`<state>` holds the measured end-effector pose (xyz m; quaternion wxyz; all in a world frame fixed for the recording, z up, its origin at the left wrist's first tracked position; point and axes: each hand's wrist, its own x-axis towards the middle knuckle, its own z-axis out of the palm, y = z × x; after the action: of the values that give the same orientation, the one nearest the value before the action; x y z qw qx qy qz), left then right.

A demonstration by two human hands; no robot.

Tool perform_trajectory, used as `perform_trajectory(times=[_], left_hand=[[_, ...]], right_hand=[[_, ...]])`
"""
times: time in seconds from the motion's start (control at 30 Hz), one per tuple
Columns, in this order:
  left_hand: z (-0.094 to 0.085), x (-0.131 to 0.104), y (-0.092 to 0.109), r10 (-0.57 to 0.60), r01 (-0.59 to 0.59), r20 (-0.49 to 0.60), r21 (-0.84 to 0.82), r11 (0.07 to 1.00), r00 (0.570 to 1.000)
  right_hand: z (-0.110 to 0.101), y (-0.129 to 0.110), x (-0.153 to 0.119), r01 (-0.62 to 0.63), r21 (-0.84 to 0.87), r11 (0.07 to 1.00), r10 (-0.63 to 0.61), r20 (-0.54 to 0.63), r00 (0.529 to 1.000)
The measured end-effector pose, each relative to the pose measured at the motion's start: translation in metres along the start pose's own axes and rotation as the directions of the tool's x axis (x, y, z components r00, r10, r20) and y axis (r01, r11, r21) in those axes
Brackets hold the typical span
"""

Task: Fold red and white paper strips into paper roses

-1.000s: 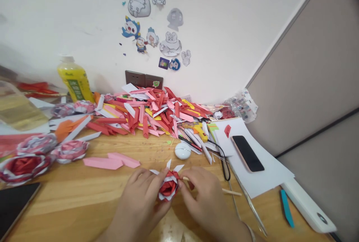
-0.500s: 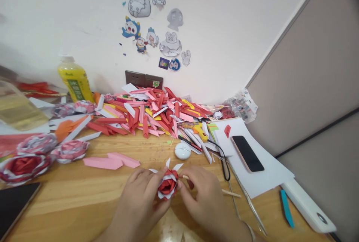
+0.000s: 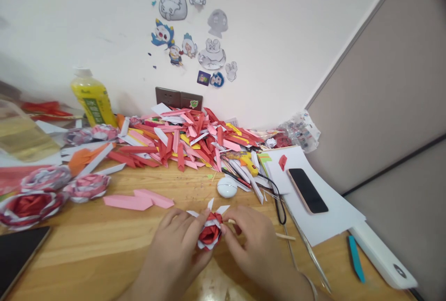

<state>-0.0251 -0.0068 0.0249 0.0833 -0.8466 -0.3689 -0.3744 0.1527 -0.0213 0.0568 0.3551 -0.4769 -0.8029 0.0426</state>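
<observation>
A folded paper rose point(image 3: 210, 234) in red and white is gripped in my left hand point(image 3: 176, 240), thumb and fingers around its left side. White pointed paper tips point(image 3: 211, 204) stick out at the flower's top. My right hand point(image 3: 252, 240) is closed, its thumb and index fingertips pinching at the rose's right edge. A thin wooden stick point(image 3: 285, 236) runs through the right hand, with one end showing between the fingers and the other beyond the hand. Two pink folded strips point(image 3: 139, 200) lie left of the hands. Just behind the rose sits a white egg-shaped object point(image 3: 226, 187).
Folded paper strips point(image 3: 181, 140) are heaped along the wall, beside a yellow hot glue gun point(image 3: 249, 164). Finished paper roses point(image 3: 31, 208) and a drink bottle point(image 3: 93, 99) stand left. On the right, a phone point(image 3: 307, 191) rests on white paper point(image 3: 336, 222).
The rose and my left hand have shifted slightly right. The far end of the wooden stick has drawn in a little toward my right hand.
</observation>
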Motion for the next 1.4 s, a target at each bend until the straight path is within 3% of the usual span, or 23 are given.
perform_trajectory(times=[0.3,0.5,0.57,0.8,1.27,1.4], left_hand=[[-0.0027,0.0037,0.0015,0.055,-0.054,-0.016,0.077,0.996,0.998],[-0.0032,0.0042,0.0013,0.059,-0.057,-0.021,0.077,0.995,0.998],[-0.0017,0.0031,0.0013,0.062,-0.059,-0.035,0.066,0.996,0.997],[0.0015,-0.0004,0.0013,0.069,-0.067,-0.057,0.041,0.997,0.996],[0.0000,0.0002,0.0013,0.111,-0.108,-0.041,0.067,0.992,0.993],[0.0004,-0.0008,0.0007,0.066,-0.064,-0.047,0.037,0.997,0.997]], right_hand=[[0.0042,0.0027,-0.0026,0.125,-0.145,0.982,-0.139,-0.090,0.986],[0.0060,0.0012,-0.0049,0.197,-0.217,0.956,-0.220,-0.088,0.972],[0.0059,0.0010,-0.0052,0.173,-0.199,0.965,-0.193,-0.087,0.977],[-0.0010,0.0004,0.0006,-0.102,0.060,0.993,0.100,0.044,0.994],[0.0015,0.0026,-0.0021,-0.094,0.072,0.993,0.091,0.042,0.995],[-0.0009,0.0002,-0.0004,-0.095,0.097,0.991,0.093,0.029,0.995]])
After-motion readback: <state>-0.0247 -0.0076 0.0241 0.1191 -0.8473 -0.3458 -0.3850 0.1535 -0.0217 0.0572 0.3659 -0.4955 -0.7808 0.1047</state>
